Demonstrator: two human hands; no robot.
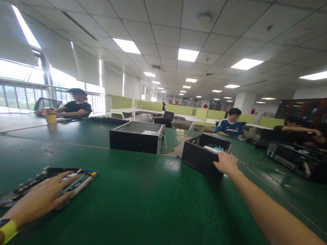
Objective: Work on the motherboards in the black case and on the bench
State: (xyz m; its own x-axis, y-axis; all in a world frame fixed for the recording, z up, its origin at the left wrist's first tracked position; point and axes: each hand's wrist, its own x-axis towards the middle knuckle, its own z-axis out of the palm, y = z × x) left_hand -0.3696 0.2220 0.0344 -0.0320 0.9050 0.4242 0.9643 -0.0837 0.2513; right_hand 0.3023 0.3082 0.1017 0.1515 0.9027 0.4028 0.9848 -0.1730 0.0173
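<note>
On the left, my left hand (43, 195) is stretched out flat over a computer motherboard (82, 184), fingers apart. The hand covers the board's middle, and whether it presses on it I cannot tell. My right arm reaches forward to a black computer case (197, 157) that sits at an angle. My right hand (226, 164) grips its near right corner, thumb on the outer wall and the other fingers over the rim. Inside the case a light-blue fan (217, 148) and a pale part show.
Another black case (136, 142) lies on the green table (149, 207), with a cable at its right end. One more case (288, 157) stands far right, near a person. Two other people sit across the table. An orange-yellow container (51, 116) stands back left.
</note>
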